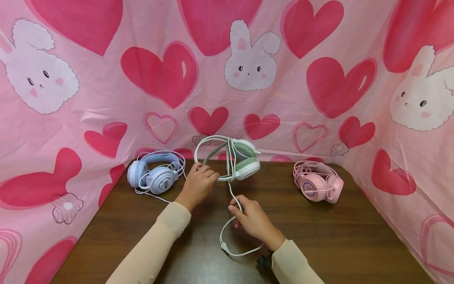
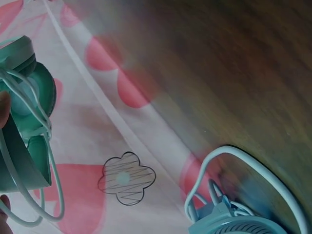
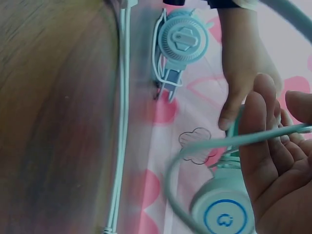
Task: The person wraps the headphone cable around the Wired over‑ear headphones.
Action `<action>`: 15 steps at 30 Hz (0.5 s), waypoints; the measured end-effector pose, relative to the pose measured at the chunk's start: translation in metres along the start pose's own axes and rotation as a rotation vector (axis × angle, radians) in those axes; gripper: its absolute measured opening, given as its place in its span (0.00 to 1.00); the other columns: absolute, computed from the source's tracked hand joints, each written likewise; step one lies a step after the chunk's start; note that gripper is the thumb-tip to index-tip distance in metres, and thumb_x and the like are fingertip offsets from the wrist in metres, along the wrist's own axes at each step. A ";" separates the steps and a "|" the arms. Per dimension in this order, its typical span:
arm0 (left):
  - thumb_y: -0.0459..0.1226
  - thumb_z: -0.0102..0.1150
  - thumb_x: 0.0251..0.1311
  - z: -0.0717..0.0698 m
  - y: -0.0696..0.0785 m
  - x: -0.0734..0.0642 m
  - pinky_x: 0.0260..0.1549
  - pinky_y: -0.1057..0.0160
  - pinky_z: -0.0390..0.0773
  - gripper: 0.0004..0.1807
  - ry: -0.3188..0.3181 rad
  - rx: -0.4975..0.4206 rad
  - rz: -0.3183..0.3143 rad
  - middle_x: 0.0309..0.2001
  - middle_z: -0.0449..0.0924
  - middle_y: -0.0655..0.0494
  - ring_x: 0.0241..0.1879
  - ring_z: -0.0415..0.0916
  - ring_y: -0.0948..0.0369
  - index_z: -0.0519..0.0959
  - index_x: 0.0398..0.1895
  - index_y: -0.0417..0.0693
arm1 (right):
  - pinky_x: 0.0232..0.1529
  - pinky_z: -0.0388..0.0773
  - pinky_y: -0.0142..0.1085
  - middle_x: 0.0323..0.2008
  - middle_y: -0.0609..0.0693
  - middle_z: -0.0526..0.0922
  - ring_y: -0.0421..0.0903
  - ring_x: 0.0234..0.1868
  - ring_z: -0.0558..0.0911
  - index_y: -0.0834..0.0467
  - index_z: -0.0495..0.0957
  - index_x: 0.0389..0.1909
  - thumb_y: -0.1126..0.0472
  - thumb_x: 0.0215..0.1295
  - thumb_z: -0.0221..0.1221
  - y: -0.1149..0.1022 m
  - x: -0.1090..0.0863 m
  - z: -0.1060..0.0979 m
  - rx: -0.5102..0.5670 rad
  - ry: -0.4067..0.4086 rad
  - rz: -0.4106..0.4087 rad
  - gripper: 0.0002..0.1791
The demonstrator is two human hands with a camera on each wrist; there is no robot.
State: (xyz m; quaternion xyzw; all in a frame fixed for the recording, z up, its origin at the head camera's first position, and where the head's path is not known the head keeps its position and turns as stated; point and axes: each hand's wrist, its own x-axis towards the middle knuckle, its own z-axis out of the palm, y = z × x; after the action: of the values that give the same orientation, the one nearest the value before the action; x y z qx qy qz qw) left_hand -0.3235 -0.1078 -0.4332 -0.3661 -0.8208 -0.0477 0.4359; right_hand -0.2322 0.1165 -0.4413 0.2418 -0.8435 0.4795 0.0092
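We pinch green headset point(image 1: 250, 169) w/ L fingers point(image 1: 205, 172), cable point(image 1: 231, 190) on its near side w/ R fingers point(image 1: 237, 213); hard pull may tangle loops point(image 1: 233, 152).

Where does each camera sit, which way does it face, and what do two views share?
Head: worn on the head, facing forward and down at a dark-brown wooden table; left hand, right hand and beige sleeves show.
Left wrist: worn there, facing a white-and-green padded headset and a light-blue plastic headset; fingers show at the left edge.
Right wrist: worn there, facing a thin white cable in the right hand, the left hand beyond.
Both wrist views share both headsets.
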 end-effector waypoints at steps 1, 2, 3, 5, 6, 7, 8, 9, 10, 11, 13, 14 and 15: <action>0.32 0.60 0.58 0.000 0.000 0.000 0.47 0.49 0.70 0.04 -0.003 0.001 -0.001 0.31 0.84 0.56 0.37 0.77 0.55 0.83 0.34 0.47 | 0.18 0.77 0.35 0.19 0.47 0.77 0.39 0.15 0.78 0.53 0.74 0.41 0.52 0.70 0.57 -0.001 0.000 0.000 -0.005 0.006 -0.012 0.08; 0.32 0.59 0.58 0.000 -0.001 -0.001 0.47 0.49 0.70 0.05 -0.005 -0.001 -0.003 0.31 0.84 0.56 0.37 0.77 0.55 0.83 0.34 0.47 | 0.19 0.77 0.35 0.20 0.48 0.77 0.40 0.15 0.78 0.53 0.75 0.41 0.52 0.70 0.57 -0.003 0.000 -0.001 -0.006 0.009 -0.022 0.08; 0.32 0.59 0.58 0.000 -0.001 -0.002 0.47 0.49 0.70 0.05 -0.008 0.000 -0.003 0.31 0.84 0.56 0.37 0.77 0.55 0.83 0.33 0.47 | 0.19 0.77 0.35 0.20 0.49 0.77 0.40 0.15 0.79 0.53 0.75 0.41 0.52 0.70 0.57 -0.004 0.000 -0.001 -0.006 0.010 -0.029 0.08; 0.32 0.59 0.57 0.001 -0.002 -0.003 0.47 0.49 0.70 0.04 -0.006 0.005 0.002 0.30 0.84 0.56 0.37 0.77 0.55 0.83 0.32 0.48 | 0.19 0.77 0.35 0.21 0.52 0.78 0.43 0.15 0.79 0.53 0.75 0.41 0.52 0.70 0.56 -0.007 0.000 -0.003 -0.009 0.011 -0.040 0.08; 0.32 0.60 0.56 0.002 -0.003 -0.004 0.46 0.49 0.70 0.04 -0.005 0.005 0.004 0.30 0.84 0.56 0.37 0.77 0.55 0.83 0.32 0.48 | 0.19 0.76 0.35 0.21 0.52 0.78 0.43 0.15 0.79 0.53 0.75 0.41 0.52 0.70 0.56 -0.009 0.000 -0.004 -0.010 0.011 -0.041 0.08; 0.32 0.60 0.56 0.003 -0.004 -0.005 0.46 0.49 0.70 0.04 -0.006 0.005 0.005 0.29 0.84 0.56 0.37 0.77 0.55 0.83 0.31 0.48 | 0.18 0.76 0.35 0.21 0.53 0.78 0.43 0.15 0.79 0.53 0.75 0.40 0.53 0.71 0.56 -0.010 0.000 -0.005 -0.012 0.010 -0.043 0.08; 0.32 0.60 0.55 0.004 -0.004 -0.006 0.46 0.49 0.70 0.03 -0.008 0.005 0.005 0.29 0.83 0.56 0.37 0.77 0.55 0.83 0.31 0.48 | 0.18 0.76 0.34 0.21 0.53 0.78 0.44 0.15 0.79 0.54 0.75 0.40 0.53 0.71 0.56 -0.011 0.000 -0.006 -0.015 0.010 -0.045 0.08; 0.32 0.61 0.55 0.004 -0.005 -0.007 0.46 0.49 0.70 0.03 -0.011 0.008 0.006 0.29 0.83 0.56 0.37 0.77 0.55 0.83 0.31 0.48 | 0.18 0.76 0.34 0.22 0.54 0.78 0.46 0.16 0.80 0.54 0.75 0.40 0.54 0.71 0.56 -0.012 0.000 -0.006 -0.015 0.010 -0.046 0.07; 0.32 0.61 0.55 0.005 -0.005 -0.009 0.46 0.50 0.70 0.03 -0.013 0.011 0.006 0.29 0.83 0.57 0.36 0.77 0.55 0.83 0.31 0.48 | 0.18 0.75 0.34 0.21 0.53 0.78 0.45 0.15 0.80 0.54 0.75 0.39 0.55 0.70 0.57 -0.013 0.000 -0.007 -0.019 0.011 -0.047 0.06; 0.32 0.61 0.55 0.007 -0.006 -0.010 0.46 0.50 0.70 0.03 -0.016 0.014 0.005 0.29 0.83 0.57 0.36 0.77 0.55 0.83 0.31 0.48 | 0.18 0.75 0.34 0.20 0.51 0.78 0.45 0.15 0.79 0.54 0.76 0.39 0.56 0.70 0.57 -0.013 0.000 -0.008 -0.023 0.012 -0.048 0.06; 0.32 0.61 0.55 0.008 -0.006 -0.012 0.46 0.50 0.70 0.04 -0.028 0.021 0.000 0.29 0.83 0.57 0.37 0.77 0.56 0.83 0.31 0.49 | 0.19 0.75 0.34 0.18 0.48 0.77 0.43 0.16 0.79 0.53 0.76 0.38 0.56 0.70 0.57 -0.014 0.001 -0.009 -0.033 0.011 -0.056 0.05; 0.32 0.61 0.55 0.009 -0.007 -0.013 0.46 0.50 0.70 0.04 -0.028 0.022 0.000 0.29 0.83 0.57 0.36 0.77 0.56 0.83 0.31 0.49 | 0.19 0.75 0.34 0.18 0.45 0.76 0.43 0.16 0.79 0.53 0.76 0.37 0.56 0.70 0.57 -0.015 0.001 -0.010 -0.039 0.013 -0.063 0.05; 0.32 0.61 0.55 0.010 -0.007 -0.013 0.46 0.50 0.70 0.04 -0.026 0.020 0.000 0.29 0.83 0.57 0.36 0.77 0.56 0.83 0.32 0.48 | 0.19 0.75 0.34 0.17 0.43 0.76 0.41 0.16 0.79 0.52 0.76 0.37 0.56 0.70 0.57 -0.015 0.001 -0.011 -0.044 0.015 -0.069 0.04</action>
State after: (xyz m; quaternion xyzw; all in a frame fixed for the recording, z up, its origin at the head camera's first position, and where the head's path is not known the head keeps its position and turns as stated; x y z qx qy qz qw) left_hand -0.3300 -0.1164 -0.4474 -0.3623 -0.8269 -0.0347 0.4287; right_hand -0.2290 0.1183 -0.4229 0.2669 -0.8450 0.4619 0.0375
